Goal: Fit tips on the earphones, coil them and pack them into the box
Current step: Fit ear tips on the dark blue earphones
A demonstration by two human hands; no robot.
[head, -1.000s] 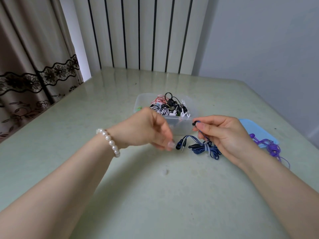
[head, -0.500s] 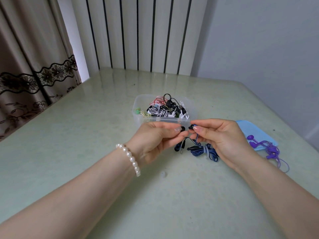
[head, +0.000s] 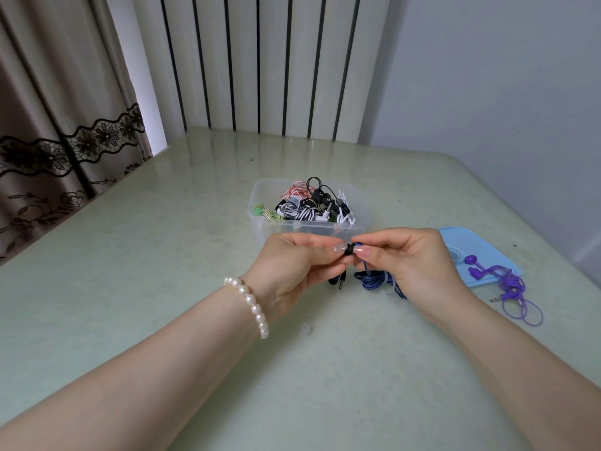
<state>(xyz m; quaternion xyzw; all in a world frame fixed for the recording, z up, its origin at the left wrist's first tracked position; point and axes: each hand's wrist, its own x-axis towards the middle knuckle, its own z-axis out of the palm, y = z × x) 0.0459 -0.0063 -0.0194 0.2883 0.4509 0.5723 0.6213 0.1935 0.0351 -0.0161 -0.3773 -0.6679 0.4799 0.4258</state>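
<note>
Head camera: a person's left hand [head: 294,265] and right hand [head: 406,260] meet fingertip to fingertip just in front of a clear plastic box [head: 260,219], pinching between them a small black earbud [head: 350,249] of the blue earphones [head: 377,279]. The left thumb and forefinger nip the bud's dark end; the right thumb and forefinger grip its other end, where a blue cable drops away. Whether a tip is already seated on the bud cannot be told. The rest of the blue cable lies bundled on the table [head: 162,255] under the right hand, in front of the box, with a jack plug [head: 340,283] showing just below the left fingers.

The box sits open, holding a tangle of coiled earphones [head: 312,208] in black, white, red and green. To the right of the box lies a pale blue lid [head: 455,237], and purple earphones [head: 507,284] sprawl loosely across the lid's near corner and onto the table. A small translucent ear tip [head: 305,328] rests on the tabletop, nearer the camera than the box, between the forearms. A pearl bracelet [head: 252,305] circles the left wrist.

The table is pale green and glossy. Beyond the box stands a white panelled wall with dark vertical stripes [head: 260,60]; left of the box hangs a brown curtain with a lace band [head: 65,125]; right of the box rises a plain grey wall [head: 504,92].
</note>
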